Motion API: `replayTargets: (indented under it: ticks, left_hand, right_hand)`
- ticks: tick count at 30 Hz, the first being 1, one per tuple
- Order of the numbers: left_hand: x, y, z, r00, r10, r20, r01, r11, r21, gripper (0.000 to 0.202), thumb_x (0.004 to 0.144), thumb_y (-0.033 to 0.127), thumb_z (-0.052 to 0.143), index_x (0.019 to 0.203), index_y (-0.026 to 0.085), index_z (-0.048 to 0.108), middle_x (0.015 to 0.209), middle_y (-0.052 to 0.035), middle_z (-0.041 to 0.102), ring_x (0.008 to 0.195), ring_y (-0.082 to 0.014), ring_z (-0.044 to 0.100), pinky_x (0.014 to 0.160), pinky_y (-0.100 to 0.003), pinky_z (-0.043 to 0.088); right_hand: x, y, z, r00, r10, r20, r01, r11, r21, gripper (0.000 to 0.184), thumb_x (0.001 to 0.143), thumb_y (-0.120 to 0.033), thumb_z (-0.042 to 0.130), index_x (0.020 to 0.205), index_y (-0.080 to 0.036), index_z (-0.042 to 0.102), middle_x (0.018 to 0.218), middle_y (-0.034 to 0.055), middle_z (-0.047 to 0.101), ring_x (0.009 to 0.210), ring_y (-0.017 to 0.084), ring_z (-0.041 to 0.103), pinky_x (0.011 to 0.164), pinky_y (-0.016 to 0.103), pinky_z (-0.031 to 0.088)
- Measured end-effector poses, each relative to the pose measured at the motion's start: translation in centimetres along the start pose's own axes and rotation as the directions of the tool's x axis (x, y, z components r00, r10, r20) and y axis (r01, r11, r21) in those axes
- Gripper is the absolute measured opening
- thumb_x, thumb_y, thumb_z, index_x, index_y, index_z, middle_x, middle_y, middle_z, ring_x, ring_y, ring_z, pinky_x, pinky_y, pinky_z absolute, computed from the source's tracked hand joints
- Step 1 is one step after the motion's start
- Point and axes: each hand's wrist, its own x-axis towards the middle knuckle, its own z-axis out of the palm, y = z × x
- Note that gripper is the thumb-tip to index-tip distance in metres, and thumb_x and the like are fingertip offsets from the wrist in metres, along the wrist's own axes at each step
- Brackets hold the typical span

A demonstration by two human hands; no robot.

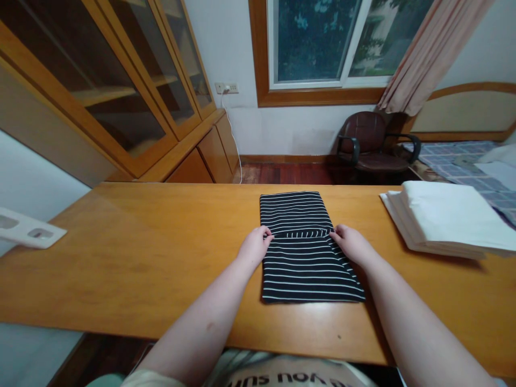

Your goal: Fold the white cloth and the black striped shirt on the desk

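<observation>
A black cloth garment with thin white stripes (310,269) lies folded flat on the wooden table (133,258) in front of me. Across its middle runs a raised band whose stripes go the other way. My left hand (258,242) pinches the garment's left edge at one end of this band. At the opposite end, my right hand (346,242) pinches the right edge between thumb and fingers. The far part of the cloth reaches close to the table's back edge. What kind of garment it is cannot be made out.
A stack of white folded cloth or sheets (451,215) sits on the table at the right. A white slotted object (36,231) stands at the far left. Beyond the table are a glass-door cabinet (121,97), a brown armchair (368,142) and a bed (455,161).
</observation>
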Motion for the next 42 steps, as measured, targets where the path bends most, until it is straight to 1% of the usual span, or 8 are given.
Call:
replayTargets:
  ticks: [11,14,19,28,31,34,38,42]
  left_hand:
    - [0.3,0.1,-0.1,1.0,-0.016,-0.022,0.017,0.998,0.053,0.008,0.084,0.027,0.056,0.081,0.02,0.059,0.084,-0.0027,0.063,0.078,-0.0171,0.058,0.069,-0.027,0.043]
    - [0.2,0.2,-0.1,1.0,-0.017,-0.025,0.019,0.998,0.065,0.009,0.084,0.028,0.055,0.082,0.02,0.059,0.085,-0.003,0.063,0.077,-0.0174,0.057,0.067,-0.027,0.043]
    - [0.2,0.1,-0.1,1.0,-0.009,-0.03,0.011,0.998,0.058,0.011,0.085,0.031,0.054,0.082,0.021,0.058,0.083,-0.003,0.062,0.077,-0.0179,0.057,0.064,-0.027,0.042]
    - [0.1,-0.5,-0.8,0.993,-0.019,-0.12,0.024,0.999,0.036,0.014,0.087,0.027,0.049,0.088,0.018,0.059,0.086,-0.0056,0.061,0.078,-0.0183,0.058,0.072,-0.03,0.045]
    - [-1.4,1.4,-1.7,0.964,0.132,-0.231,-0.111,0.988,0.104,0.023,0.09,0.028,0.044,0.101,0.017,0.061,0.103,-0.0088,0.062,0.096,-0.0211,0.056,0.088,-0.035,0.042]
    - [-3.4,3.8,-1.8,0.903,0.428,-0.035,-0.424,0.901,0.092,0.029,0.092,0.034,0.041,0.109,0.022,0.061,0.111,-0.006,0.063,0.107,-0.0205,0.053,0.097,-0.036,0.037]
    - [-4.6,5.1,-0.7,0.702,0.624,0.343,-0.658,0.753,-0.021,0.042,0.084,0.047,0.053,0.123,0.029,0.056,0.13,-0.0033,0.055,0.122,-0.0223,0.046,0.106,-0.041,0.028]
    - [-3.8,3.8,0.6,0.764,0.504,0.403,-0.568,0.822,0.05,0.057,0.085,0.051,0.049,0.137,0.03,0.04,0.146,-0.0044,0.036,0.136,-0.0238,0.028,0.111,-0.047,0.018]
  right_hand:
    - [-0.9,0.1,-1.0,0.985,0.023,-0.172,-0.028,0.999,-0.027,0.025,0.086,-0.04,0.046,0.083,-0.021,0.061,0.08,0.0051,0.067,0.072,0.018,0.059,0.06,0.027,0.04]
    - [-2.4,-1.1,-1.4,0.945,-0.158,-0.287,0.161,0.987,-0.015,0.027,0.087,-0.041,0.044,0.092,-0.022,0.062,0.091,0.0058,0.067,0.08,0.02,0.061,0.069,0.03,0.044]
    - [-3.3,-3.4,1.2,0.848,-0.527,-0.058,0.528,0.849,0.008,0.037,0.087,-0.044,0.047,0.113,-0.022,0.061,0.118,0.0079,0.062,0.11,0.023,0.055,0.096,0.038,0.041]
    - [-1.0,-2.2,4.2,0.87,-0.493,-0.022,0.482,0.858,-0.178,0.058,0.087,-0.052,0.043,0.138,-0.025,0.042,0.147,0.0071,0.032,0.138,0.028,0.02,0.11,0.054,0.014]
    - [-0.9,-2.3,4.3,0.864,-0.503,0.019,0.498,0.848,-0.182,0.056,0.09,-0.05,0.039,0.14,-0.026,0.037,0.149,0.0062,0.029,0.138,0.025,0.021,0.11,0.053,0.014]
    - [-0.8,-2.3,4.3,0.867,-0.498,0.022,0.493,0.851,-0.181,0.053,0.091,-0.045,0.037,0.14,-0.026,0.037,0.149,0.0055,0.029,0.138,0.025,0.021,0.11,0.053,0.015]
    - [-0.7,-2.4,4.2,0.878,-0.479,0.015,0.475,0.865,-0.16,0.048,0.092,-0.037,0.036,0.139,-0.026,0.04,0.147,0.0048,0.031,0.137,0.024,0.023,0.11,0.053,0.019]
    - [-0.6,-2.6,4.1,0.888,-0.459,0.002,0.455,0.88,-0.134,0.046,0.092,-0.034,0.036,0.137,-0.026,0.042,0.146,0.004,0.034,0.136,0.023,0.027,0.109,0.051,0.022]
